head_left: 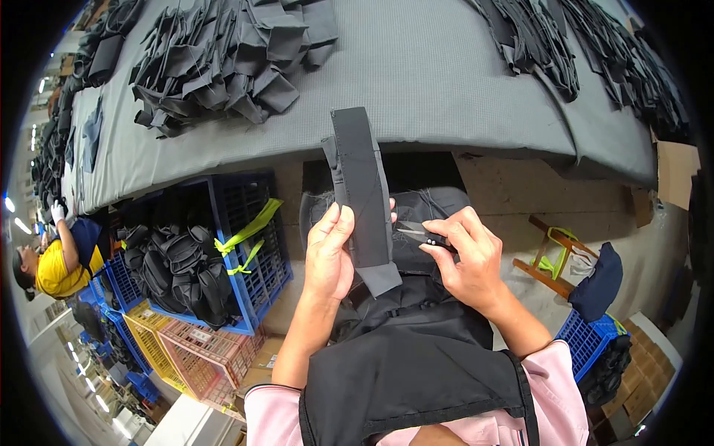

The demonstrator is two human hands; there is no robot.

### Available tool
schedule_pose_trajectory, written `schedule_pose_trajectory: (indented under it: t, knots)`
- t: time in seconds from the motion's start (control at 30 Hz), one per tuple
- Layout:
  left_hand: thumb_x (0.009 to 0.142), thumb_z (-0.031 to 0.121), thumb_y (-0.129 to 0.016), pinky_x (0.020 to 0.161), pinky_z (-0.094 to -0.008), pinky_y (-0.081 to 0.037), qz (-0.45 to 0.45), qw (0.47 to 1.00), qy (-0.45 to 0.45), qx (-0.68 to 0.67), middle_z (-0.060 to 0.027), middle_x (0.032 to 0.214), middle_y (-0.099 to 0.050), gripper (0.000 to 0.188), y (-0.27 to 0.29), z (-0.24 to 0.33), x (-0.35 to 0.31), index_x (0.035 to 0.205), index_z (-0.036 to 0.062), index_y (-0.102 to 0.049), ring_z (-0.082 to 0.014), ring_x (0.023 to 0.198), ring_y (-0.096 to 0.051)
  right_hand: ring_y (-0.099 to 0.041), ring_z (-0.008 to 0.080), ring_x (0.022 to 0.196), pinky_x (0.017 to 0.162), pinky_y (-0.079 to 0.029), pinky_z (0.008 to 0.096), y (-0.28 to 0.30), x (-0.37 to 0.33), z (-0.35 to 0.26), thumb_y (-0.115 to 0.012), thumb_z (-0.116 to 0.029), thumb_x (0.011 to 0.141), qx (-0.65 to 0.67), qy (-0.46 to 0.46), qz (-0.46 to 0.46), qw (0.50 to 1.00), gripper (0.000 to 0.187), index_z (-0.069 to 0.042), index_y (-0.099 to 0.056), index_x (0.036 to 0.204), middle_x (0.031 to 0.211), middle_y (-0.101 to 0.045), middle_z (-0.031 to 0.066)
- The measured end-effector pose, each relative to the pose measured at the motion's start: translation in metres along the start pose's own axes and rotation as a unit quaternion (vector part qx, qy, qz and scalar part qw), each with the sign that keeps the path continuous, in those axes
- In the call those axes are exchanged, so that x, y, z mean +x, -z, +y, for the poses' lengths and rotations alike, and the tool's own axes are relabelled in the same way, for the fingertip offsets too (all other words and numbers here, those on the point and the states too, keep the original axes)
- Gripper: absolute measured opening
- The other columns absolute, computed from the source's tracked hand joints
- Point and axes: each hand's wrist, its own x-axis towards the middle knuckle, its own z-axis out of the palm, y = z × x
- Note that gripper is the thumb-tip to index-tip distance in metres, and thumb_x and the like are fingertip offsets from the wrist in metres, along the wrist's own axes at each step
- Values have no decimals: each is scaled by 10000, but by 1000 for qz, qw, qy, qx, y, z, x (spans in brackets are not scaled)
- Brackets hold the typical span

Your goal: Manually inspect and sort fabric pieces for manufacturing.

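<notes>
My left hand grips a dark fabric strip with grey edges, held upright over my lap. Its thumb lies on the front face, and fingertips show past the right edge. The strip's top end reaches up to the edge of the covered table. Just to the right, my right hand is closed around small black thread snips. Their pointed metal blades face left, close to the strip's right edge but seemingly apart from it. Loose threads lie on the black cloth over my lap.
A grey-covered table spans the far side, bearing piles of dark fabric pieces. Left stands a blue crate of black pouches, near a pink crate. Right are a wooden stool and a blue basket. Another person works far left.
</notes>
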Motion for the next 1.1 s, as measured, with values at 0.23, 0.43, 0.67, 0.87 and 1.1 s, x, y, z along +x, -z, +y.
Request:
schedule_pose_trajectory:
  t: [0.23,0.43,0.67,0.87,1.1]
  knots:
    - [975,221,-435,894,-360,-488,-10,999,-2,31,-226,1139,-593,383,-1,-3,-2,1214,-73,-486,-266,1000,-615,-509,214,574,532,-385,312,4,3,-5,-737,-68,654,-14,1,-31,999,255,-65,-630,886,740,-512,47]
    - [973,235,-436,883,-366,-498,-3,997,-12,74,-235,1152,-582,399,2,-5,-5,1230,-70,-461,-267,1004,-616,-507,221,577,535,-389,313,0,3,-3,-734,-65,654,-2,10,-22,1000,250,-64,-629,882,743,-521,45]
    - [977,232,-415,880,-342,-505,-26,998,55,-22,-241,1175,-569,405,8,-5,-6,1250,-66,-438,-258,1026,-610,-519,210,608,539,-388,315,-5,1,9,-747,-62,628,23,72,-3,997,281,-85,-641,887,759,-555,31]
    - [970,229,-429,876,-336,-509,-5,998,64,10,-242,1173,-570,392,3,-3,-5,1221,-69,-470,-256,1005,-621,-528,192,597,536,-386,315,-5,4,14,-748,-58,617,4,136,5,991,289,-86,-651,887,733,-555,25]
    - [964,223,-440,891,-370,-501,-31,997,69,-15,-244,1184,-562,393,10,-8,-6,1200,-87,-487,-281,1020,-612,-551,179,634,568,-437,303,18,-4,10,-755,-65,652,205,37,-120,971,263,-59,-669,901,720,-527,48]
